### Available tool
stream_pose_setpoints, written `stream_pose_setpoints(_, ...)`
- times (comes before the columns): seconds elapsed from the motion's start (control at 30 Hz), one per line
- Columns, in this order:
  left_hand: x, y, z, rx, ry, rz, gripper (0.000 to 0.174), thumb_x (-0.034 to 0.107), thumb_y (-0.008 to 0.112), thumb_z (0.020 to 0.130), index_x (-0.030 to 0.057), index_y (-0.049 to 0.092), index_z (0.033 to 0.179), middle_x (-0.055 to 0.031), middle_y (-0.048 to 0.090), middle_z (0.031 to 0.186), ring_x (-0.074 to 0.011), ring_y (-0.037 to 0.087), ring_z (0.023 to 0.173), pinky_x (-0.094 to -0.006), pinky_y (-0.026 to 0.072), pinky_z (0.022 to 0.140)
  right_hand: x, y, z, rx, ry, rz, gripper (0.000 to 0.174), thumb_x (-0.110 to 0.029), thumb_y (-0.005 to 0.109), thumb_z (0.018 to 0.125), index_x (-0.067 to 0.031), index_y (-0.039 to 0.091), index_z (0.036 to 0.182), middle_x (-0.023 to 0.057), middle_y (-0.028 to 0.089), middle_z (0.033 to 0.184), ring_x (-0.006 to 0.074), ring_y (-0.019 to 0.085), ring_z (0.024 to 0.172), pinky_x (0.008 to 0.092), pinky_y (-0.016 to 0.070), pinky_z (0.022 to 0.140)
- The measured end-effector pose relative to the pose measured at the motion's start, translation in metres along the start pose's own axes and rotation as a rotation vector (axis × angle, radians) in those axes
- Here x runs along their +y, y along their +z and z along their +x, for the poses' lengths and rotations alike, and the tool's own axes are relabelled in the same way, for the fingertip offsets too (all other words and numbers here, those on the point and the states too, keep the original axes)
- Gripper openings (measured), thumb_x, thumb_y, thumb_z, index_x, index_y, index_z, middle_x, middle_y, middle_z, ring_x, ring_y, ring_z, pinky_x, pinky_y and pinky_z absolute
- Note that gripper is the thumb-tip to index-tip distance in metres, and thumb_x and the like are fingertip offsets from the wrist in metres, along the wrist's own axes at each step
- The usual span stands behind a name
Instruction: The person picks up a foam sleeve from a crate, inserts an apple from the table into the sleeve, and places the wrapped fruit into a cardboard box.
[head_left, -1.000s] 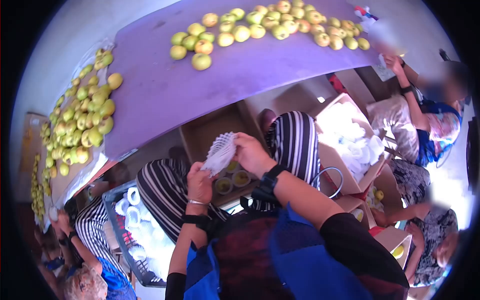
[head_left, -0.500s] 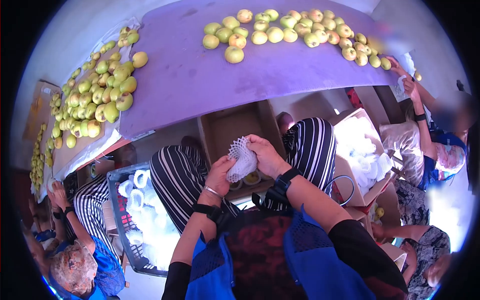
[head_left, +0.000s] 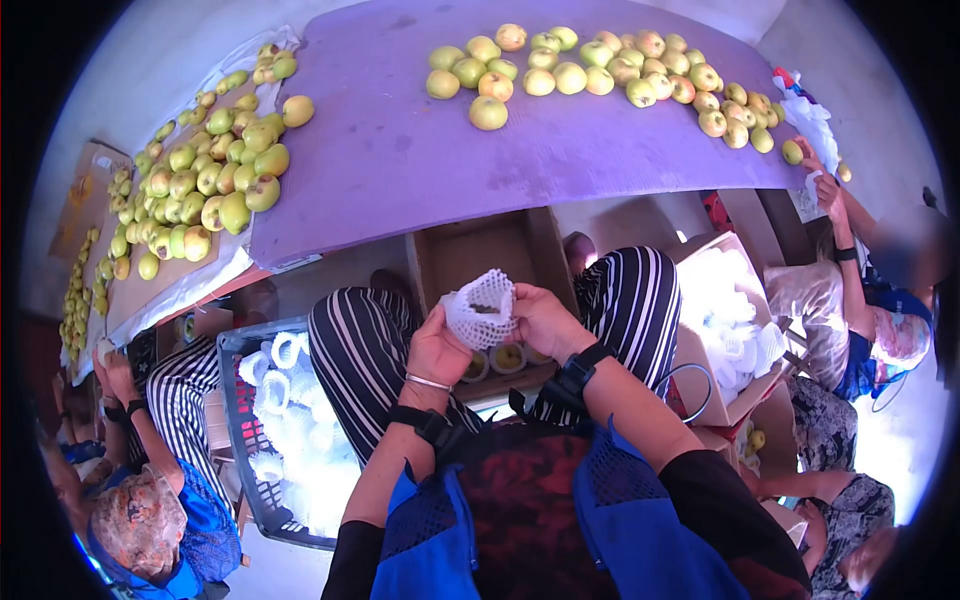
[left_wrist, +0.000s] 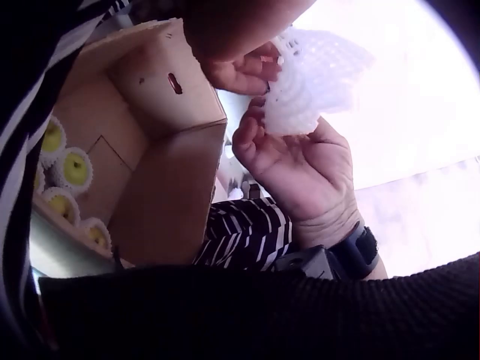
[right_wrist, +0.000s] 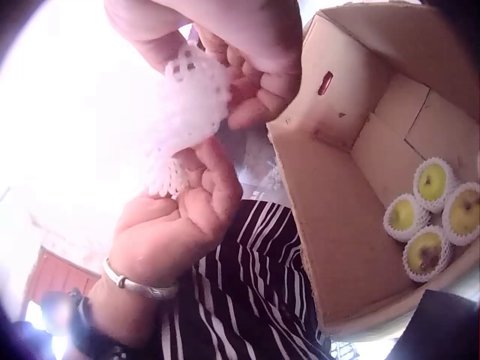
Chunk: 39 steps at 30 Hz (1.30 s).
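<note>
Between both hands, over the lap, is a white foam fruit net, its mesh mouth spread open towards the head camera. My left hand holds its left side with thumb and fingers. On the opposite side my right hand pinches the rim. No fruit shows inside the net's opening. Just beyond the hands stands a cardboard box. Several apples in white foam nets sit in one end of it, seen in both wrist views.
A purple table bears loose yellow-green apples, with a bigger heap at its left. A dark crate of foam nets stands to the left, a carton of them to the right. Other people sit on both sides.
The foam net, flattened and stretched lengthwise a second ago, now has its mouth spread open. Both hands have stayed on it. The head view has shifted slightly left.
</note>
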<state>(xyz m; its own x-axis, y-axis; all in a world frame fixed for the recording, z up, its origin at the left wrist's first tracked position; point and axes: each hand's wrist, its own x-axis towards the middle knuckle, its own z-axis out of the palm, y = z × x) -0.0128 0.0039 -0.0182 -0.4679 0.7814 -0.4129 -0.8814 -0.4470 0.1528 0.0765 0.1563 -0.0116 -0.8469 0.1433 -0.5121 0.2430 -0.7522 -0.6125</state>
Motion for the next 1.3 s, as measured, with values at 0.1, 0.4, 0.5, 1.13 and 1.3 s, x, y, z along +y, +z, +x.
stream_pose_setpoints(0.1, -0.003, -0.018, 0.008, 0.116, -0.12, 0.004, 0.033, 0.018, 0.035, 0.088, 0.0035, 0.046, 0.116, -0.013, 0.05, 0.119, -0.0279, 0.046, 0.111, -0.0452, 0.0327, 0.097, -0.005, 0.004, -0.001, -0.07, -0.099, 0.35, 0.009, -0.003, 0.045, 0.083, -0.0021, 0.052, 0.088, 0.0097, 0.059, 0.087, 0.0213, 0.059, 0.083, 0.0369, 0.05, 0.072)
stream_pose_setpoints(0.4, -0.008, 0.014, -0.007, -0.175, 0.41, 0.805, 0.056, 0.004, 0.055, 0.07, 0.0018, 0.035, 0.122, -0.0101, 0.045, 0.12, -0.0218, 0.043, 0.113, -0.0379, 0.0348, 0.093, 0.004, -0.005, 0.007, 0.073, -0.138, 0.279, 0.009, -0.005, 0.045, 0.085, -0.0008, 0.052, 0.086, 0.0101, 0.058, 0.087, 0.0212, 0.059, 0.081, 0.0366, 0.0496, 0.073)
stream_pose_setpoints(0.5, -0.01, 0.011, -0.007, -0.025, 0.449, 0.739, 0.044, 0.001, 0.055, 0.074, 0.0004, 0.042, 0.115, -0.0099, 0.051, 0.111, -0.0203, 0.05, 0.103, -0.0344, 0.0394, 0.089, 0.006, -0.005, 0.003, -0.01, -0.052, 0.091, 0.008, -0.01, 0.05, 0.084, -0.0023, 0.05, 0.087, 0.0096, 0.059, 0.087, 0.022, 0.06, 0.081, 0.0378, 0.0501, 0.073)
stream_pose_setpoints(1.13, -0.005, -0.008, 0.002, -0.057, 0.217, 0.462, 0.032, 0.008, 0.048, 0.083, 0.0002, 0.043, 0.113, -0.0126, 0.056, 0.095, -0.0274, 0.056, 0.09, -0.039, 0.0454, 0.081, 0.035, 0.014, 0.01, -0.097, 0.085, -0.698, 0.038, -0.015, 0.069, 0.063, 0.0021, 0.057, 0.094, 0.0089, 0.06, 0.083, 0.017, 0.058, 0.077, 0.0276, 0.0468, 0.067)
stream_pose_setpoints(1.3, -0.012, -0.001, 0.001, -0.015, 0.33, 0.659, 0.035, 0.009, 0.053, 0.081, 0.0025, 0.042, 0.113, -0.008, 0.052, 0.085, -0.0226, 0.055, 0.079, -0.0368, 0.0462, 0.076, 0.03, 0.022, 0.0, -0.098, 0.148, -0.667, 0.028, -0.012, 0.063, 0.066, -0.0043, 0.058, 0.093, 0.0005, 0.055, 0.068, 0.0077, 0.05, 0.053, 0.021, 0.0381, 0.044)
